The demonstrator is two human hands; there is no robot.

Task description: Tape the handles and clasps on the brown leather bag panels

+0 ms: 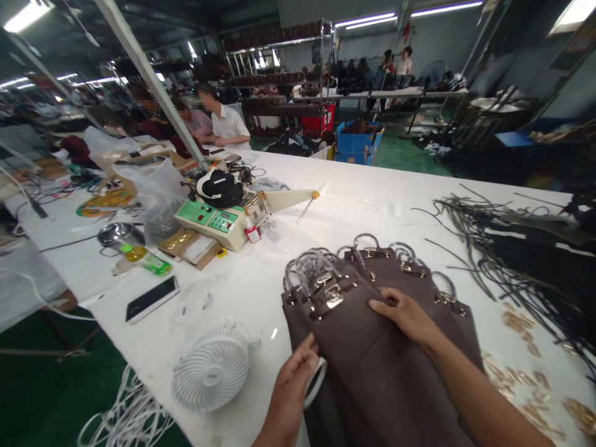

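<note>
On the white worktable [372,198] in a busy workshop lie dark brown bag panels [363,323] with gold clasps and wrapped handles; the left hand [295,372] pinches their edge, the right hand [410,313], fingers slightly curled, touches the top.

Fan [212,372]: white, on the surface [249,273]
Phone [152,299]: flat, beyond the fan
Machine [235,234]: green panel [221,219], black bundle [222,188] on top
Blue bin [354,148]: on green floor [410,155]
</note>
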